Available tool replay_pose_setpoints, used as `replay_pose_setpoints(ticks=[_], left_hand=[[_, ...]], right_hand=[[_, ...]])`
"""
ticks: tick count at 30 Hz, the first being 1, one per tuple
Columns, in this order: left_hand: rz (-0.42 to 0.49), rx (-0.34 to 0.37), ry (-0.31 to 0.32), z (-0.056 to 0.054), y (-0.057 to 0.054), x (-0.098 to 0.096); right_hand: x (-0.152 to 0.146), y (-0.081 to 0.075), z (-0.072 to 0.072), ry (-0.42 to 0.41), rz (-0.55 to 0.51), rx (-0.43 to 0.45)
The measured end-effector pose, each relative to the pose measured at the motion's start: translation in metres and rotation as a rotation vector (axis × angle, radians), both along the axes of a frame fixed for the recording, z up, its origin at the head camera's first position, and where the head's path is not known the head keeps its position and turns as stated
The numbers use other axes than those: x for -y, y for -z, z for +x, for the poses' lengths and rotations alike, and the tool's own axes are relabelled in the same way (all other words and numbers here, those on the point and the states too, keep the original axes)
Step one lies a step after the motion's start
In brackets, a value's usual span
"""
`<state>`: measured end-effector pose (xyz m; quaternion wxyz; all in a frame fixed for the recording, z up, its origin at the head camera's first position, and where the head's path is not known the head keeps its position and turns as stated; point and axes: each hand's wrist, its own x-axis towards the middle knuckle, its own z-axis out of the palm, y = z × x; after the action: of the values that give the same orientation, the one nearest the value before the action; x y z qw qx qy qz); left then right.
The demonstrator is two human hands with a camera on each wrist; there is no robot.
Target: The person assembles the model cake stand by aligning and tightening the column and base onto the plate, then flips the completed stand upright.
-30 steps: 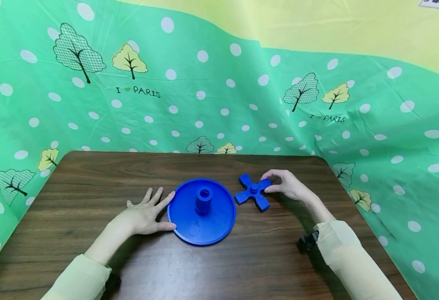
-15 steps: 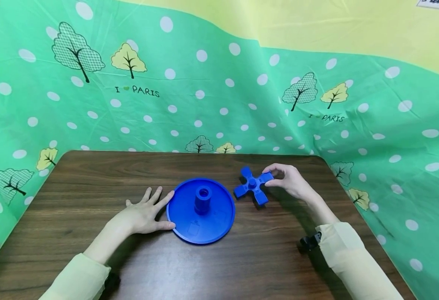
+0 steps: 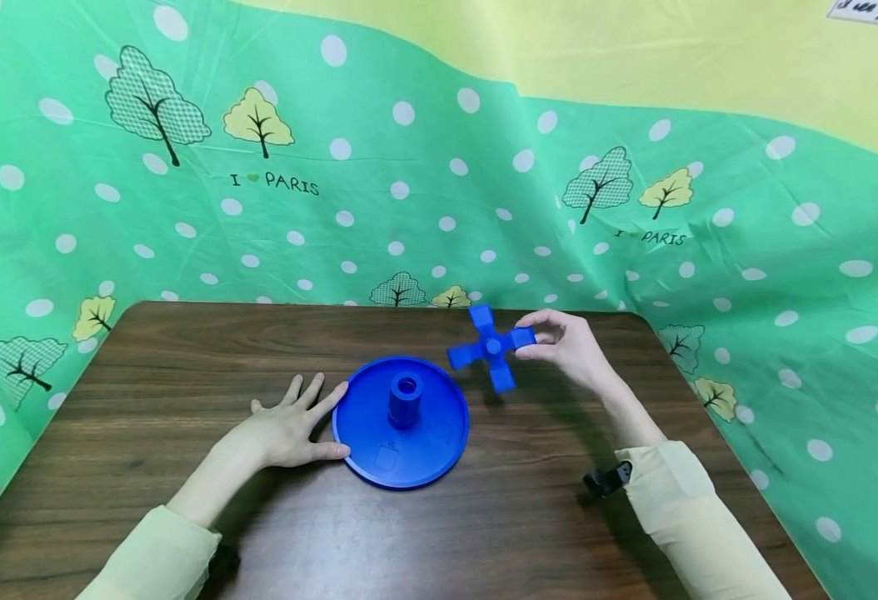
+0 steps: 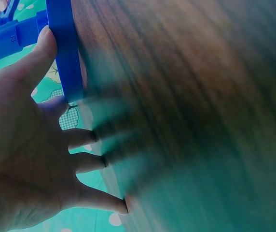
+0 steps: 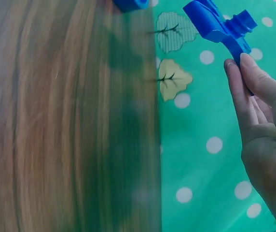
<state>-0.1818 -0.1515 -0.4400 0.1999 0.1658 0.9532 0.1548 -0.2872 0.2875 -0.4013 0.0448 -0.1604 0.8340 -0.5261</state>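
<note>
A round blue disc-shaped base (image 3: 427,454) lies on the table, with a hollow upright post (image 3: 406,402) at its middle. Spread fingers of my left hand (image 3: 277,433) touch the disc's left rim; in the left wrist view the thumb (image 4: 45,46) rests against its edge. To the right, my right hand (image 3: 570,346) pinches one arm of a blue four-armed cross piece (image 3: 493,347) between thumb and fingers. The cross is raised off the table, right of and beyond the disc. In the right wrist view a short stepped peg (image 5: 241,23) stands out from the cross's middle.
The brown wood-grain table (image 3: 439,550) carries the disc. Behind it hangs a green and yellow curtain (image 3: 424,208) with dots and trees. A small black device (image 3: 607,481) sits at the right sleeve cuff.
My right hand has lifted the cross piece off the table, moved it slightly left and tilted it. The left hand and the disc have stayed in place.
</note>
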Motion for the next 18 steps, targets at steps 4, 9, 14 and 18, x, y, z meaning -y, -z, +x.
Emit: replay_pose_setpoints(ticks=[4,9,14,18], left_hand=[[0.004,0.001,-0.002,0.0,0.0,0.0],[0.003,0.006,-0.007,0.001,0.0,0.0],[0.001,-0.001,-0.005,0.0,-0.001,0.0],[0.0,-0.005,-0.004,0.0,-0.001,0.0]], right_hand=[[0.01,-0.002,0.0,-0.003,-0.022,-0.031],[0.025,-0.007,0.002,-0.032,-0.105,-0.049],[0.038,-0.01,0.005,-0.054,-0.141,-0.057],[0.046,-0.011,0.006,-0.059,-0.151,-0.071]])
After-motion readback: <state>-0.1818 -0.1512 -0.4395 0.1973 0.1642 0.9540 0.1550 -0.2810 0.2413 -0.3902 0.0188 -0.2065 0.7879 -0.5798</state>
